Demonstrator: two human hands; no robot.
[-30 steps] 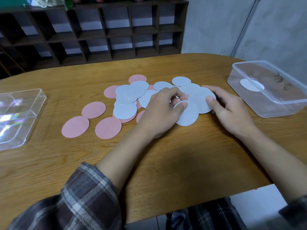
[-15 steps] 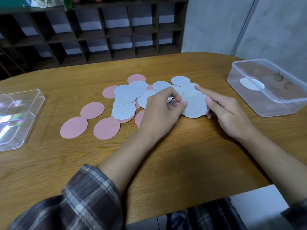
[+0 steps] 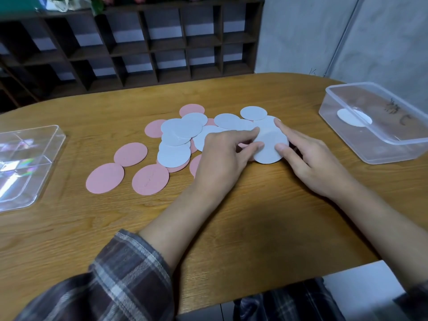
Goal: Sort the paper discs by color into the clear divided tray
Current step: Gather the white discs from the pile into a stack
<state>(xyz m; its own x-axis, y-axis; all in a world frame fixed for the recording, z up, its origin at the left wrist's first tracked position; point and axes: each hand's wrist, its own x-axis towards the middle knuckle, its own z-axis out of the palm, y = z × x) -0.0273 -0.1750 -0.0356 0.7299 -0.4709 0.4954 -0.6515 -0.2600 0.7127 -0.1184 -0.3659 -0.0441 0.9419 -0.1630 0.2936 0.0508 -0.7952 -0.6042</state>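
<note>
Wooden and wide, the table (image 3: 243, 228) holds everything. On its far left edge sits the clear divided tray (image 3: 34, 158), and nothing in it can be made out. On the far right sits a clear tub (image 3: 379, 147) with one white disc (image 3: 347, 117) lying inside. In the middle lies the mixed pile: the pink discs (image 3: 130, 154) spread mostly toward the left, and the pale blue discs (image 3: 174, 155) overlap each other. The left hand (image 3: 222, 158) is curled, its fingers and thumb pinching the left edge of a small stack of blue discs (image 3: 269, 144) at the pile's right end. The right hand (image 3: 310, 158) is mostly open, with one finger lying across the stack's top edge and its thumb pressing the right edge. The discs look thin and slippery, so I think the stack could fan apart when lifted. A pink disc (image 3: 243, 144) peeks out just under the stack and might ride along by mistake.
</note>
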